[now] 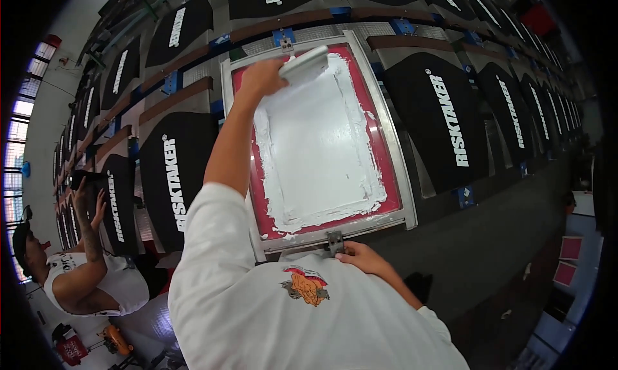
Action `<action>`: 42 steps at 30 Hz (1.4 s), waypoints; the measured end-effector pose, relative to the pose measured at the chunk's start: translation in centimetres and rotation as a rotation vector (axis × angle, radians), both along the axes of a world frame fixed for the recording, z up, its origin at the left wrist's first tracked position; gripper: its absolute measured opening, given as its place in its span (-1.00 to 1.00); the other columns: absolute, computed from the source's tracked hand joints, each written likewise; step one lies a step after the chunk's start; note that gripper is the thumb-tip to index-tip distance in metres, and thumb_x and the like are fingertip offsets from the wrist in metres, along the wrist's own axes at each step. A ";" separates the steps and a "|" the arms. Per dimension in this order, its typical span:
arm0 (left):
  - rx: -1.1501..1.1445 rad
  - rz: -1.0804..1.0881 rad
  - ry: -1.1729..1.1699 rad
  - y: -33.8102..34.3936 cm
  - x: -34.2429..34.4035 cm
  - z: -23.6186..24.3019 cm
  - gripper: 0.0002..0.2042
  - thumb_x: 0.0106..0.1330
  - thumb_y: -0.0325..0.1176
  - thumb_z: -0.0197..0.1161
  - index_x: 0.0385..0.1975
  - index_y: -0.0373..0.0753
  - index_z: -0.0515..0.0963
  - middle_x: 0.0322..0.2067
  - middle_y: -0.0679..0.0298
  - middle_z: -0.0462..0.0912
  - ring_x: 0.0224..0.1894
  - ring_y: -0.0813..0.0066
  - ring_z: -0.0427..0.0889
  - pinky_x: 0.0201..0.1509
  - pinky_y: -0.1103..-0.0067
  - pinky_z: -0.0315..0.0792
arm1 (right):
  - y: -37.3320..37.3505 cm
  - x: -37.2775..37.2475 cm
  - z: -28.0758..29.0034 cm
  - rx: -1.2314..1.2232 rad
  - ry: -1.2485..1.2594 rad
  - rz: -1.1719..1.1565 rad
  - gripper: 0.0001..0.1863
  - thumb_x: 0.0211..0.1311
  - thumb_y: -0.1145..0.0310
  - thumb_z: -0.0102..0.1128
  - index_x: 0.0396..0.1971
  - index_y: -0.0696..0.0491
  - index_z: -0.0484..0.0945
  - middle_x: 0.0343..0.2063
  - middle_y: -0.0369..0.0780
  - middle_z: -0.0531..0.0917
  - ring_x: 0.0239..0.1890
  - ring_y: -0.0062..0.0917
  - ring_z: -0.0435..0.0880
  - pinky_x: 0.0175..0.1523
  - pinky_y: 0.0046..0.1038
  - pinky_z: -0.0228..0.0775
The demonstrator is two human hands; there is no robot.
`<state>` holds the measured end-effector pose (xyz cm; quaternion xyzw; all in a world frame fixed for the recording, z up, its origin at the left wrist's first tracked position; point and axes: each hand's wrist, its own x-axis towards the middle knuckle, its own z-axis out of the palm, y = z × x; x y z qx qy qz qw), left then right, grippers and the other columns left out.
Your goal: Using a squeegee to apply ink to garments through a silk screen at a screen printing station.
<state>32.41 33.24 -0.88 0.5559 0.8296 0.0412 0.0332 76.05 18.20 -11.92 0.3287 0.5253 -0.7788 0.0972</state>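
A screen-printing frame (403,177) with a red border lies in front of me, coated inside with white ink (309,144) that is thick along its edges. My left hand (262,77), arm stretched out, is closed on a pale squeegee (308,63) at the screen's far end. My right hand (357,255) is closed on the metal bracket (335,242) at the middle of the frame's near edge, thumb toward me.
Rows of boards carrying black cut fabric pieces (431,112) with white lettering surround the screen. A co-worker in a white sleeveless top (116,286) stands at left, hands raised by a piece. A pale blue table (573,235) with pink panels is at right.
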 end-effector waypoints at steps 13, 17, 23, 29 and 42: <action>0.148 -0.084 -0.071 -10.6 11.3 -3.3 -0.61 -0.10 -0.52 0.19 -0.19 -0.06 0.59 -0.45 0.20 0.64 -0.38 0.16 0.60 -0.32 0.37 0.51 | -0.7 -1.4 0.2 0.609 -0.095 0.065 -0.71 0.08 0.21 0.21 -0.43 0.17 0.55 -0.54 -0.04 0.61 -0.44 -0.13 0.59 -0.29 -0.27 0.40; 0.152 -0.060 -0.258 -15.4 16.3 -0.1 -0.64 -0.10 -0.51 0.16 -0.23 -0.09 0.61 -0.48 0.11 0.63 -0.42 0.09 0.61 -0.33 0.33 0.48 | -0.4 -1.0 -1.4 0.556 -0.015 0.034 -0.67 0.09 0.17 0.20 -0.35 0.16 0.56 -0.41 -0.02 0.63 -0.31 -0.15 0.60 -0.18 -0.28 0.41; 0.010 0.004 -0.322 -20.1 22.1 1.0 -0.62 -0.13 -0.52 0.15 -0.22 -0.10 0.61 -0.47 0.08 0.62 -0.37 0.08 0.60 -0.28 0.32 0.48 | 0.8 -0.7 -1.8 0.542 -0.040 0.142 -0.55 0.11 0.08 0.16 -0.19 0.18 0.55 -0.19 -0.01 0.60 -0.14 -0.21 0.58 -0.05 -0.29 0.39; -0.131 0.010 -0.263 -21.8 23.2 -2.5 -0.61 -0.12 -0.51 0.14 -0.21 -0.04 0.61 -0.40 0.14 0.66 -0.30 0.12 0.63 -0.27 0.29 0.50 | 6.0 -1.9 9.1 1.126 0.254 0.084 -0.54 -0.07 0.23 0.35 -0.16 0.14 0.53 -0.29 -0.10 0.61 -0.15 -0.26 0.57 -0.03 -0.33 0.38; 0.340 0.008 0.034 -22.8 18.0 -8.2 -0.78 -0.28 -0.63 0.22 -0.57 -0.23 0.44 -0.60 0.17 0.47 -0.44 0.14 0.50 0.04 0.10 0.33 | 11.1 -8.9 -0.5 1.768 0.379 0.084 -0.96 -0.08 0.48 0.09 -0.59 0.00 0.45 -0.67 -0.24 0.49 -0.62 -0.43 0.54 -0.57 -0.43 0.40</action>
